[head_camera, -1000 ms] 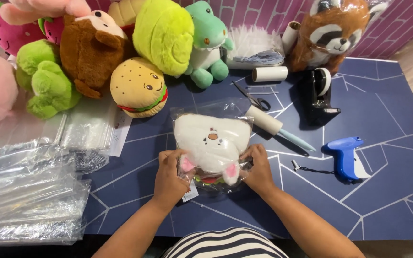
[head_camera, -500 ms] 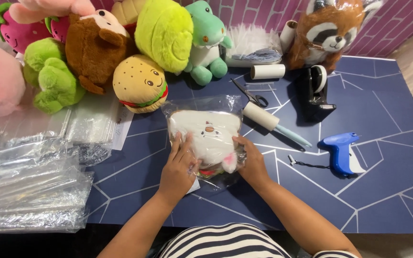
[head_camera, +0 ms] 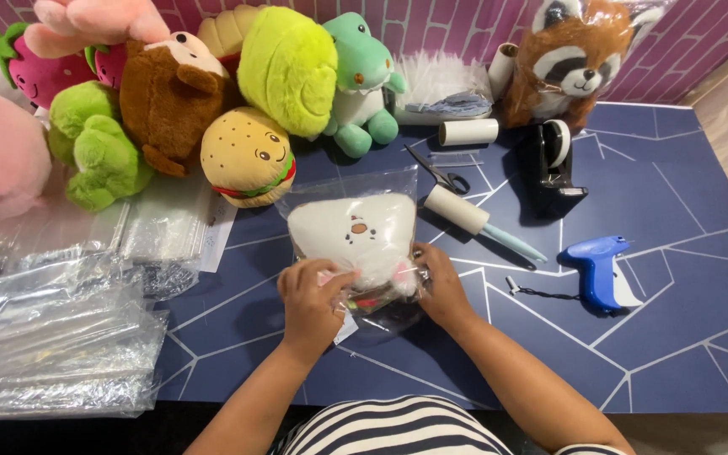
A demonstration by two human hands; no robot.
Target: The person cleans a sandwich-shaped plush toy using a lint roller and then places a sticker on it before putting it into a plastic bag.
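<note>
Between both hands point(head_camera: 313, 299) point(head_camera: 441, 286), crinkly bag point(head_camera: 355, 181) wraps soft white plush point(head_camera: 360, 236).

A white, roughly triangular plush toy point(head_camera: 362, 238) with a small embroidered face and pink feet lies flat inside a clear plastic bag point(head_camera: 355, 190) on a dark blue table point(head_camera: 684, 337), its face turned up and the bag's near end crumpled.

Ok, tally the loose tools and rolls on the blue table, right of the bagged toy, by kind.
Scissors: 1
Lint roller: 1
Tape dispenser: 1
Tag gun: 1
White rolls: 2
Total: 6
</note>
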